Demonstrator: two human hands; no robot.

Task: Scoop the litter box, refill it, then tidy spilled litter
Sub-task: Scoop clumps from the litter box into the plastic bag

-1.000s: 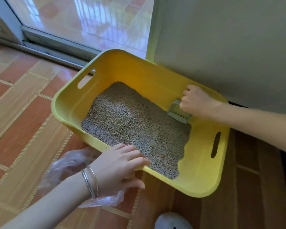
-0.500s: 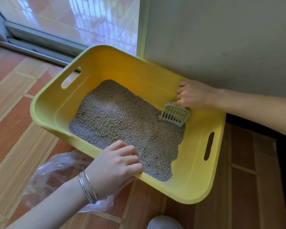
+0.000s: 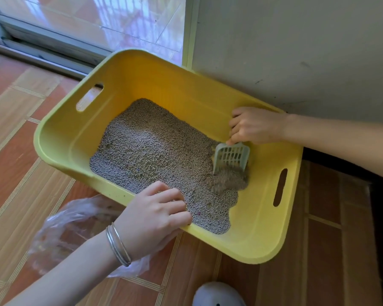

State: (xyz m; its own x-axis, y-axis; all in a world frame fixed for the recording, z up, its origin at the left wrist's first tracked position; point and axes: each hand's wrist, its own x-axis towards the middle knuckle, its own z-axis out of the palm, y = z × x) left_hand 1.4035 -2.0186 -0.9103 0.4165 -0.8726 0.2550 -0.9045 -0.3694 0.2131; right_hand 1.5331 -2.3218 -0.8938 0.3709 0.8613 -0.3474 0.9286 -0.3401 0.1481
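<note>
A yellow litter box (image 3: 263, 235) with slot handles stands on the tiled floor against a grey wall. Grey litter (image 3: 155, 155) covers its left and middle floor; the right end shows bare yellow plastic. My right hand (image 3: 255, 124) grips the handle of a pale green slotted scoop (image 3: 231, 156), whose front edge digs into the litter and pushes up a small heap. My left hand (image 3: 155, 217) grips the box's near rim, fingers curled over the edge onto the litter. A clear plastic bag (image 3: 69, 230) lies crumpled under my left wrist.
A sliding glass door and its metal track (image 3: 49, 47) run along the far left. The grey wall (image 3: 296, 51) stands right behind the box. A white rounded object (image 3: 218, 294) sits at the bottom edge. Orange floor tiles (image 3: 16, 151) stretch to the left.
My right hand has swung the scoop down from the box's far wall into the litter and pushed it toward me, piling litter at its front edge. My left hand stays on the rim.
</note>
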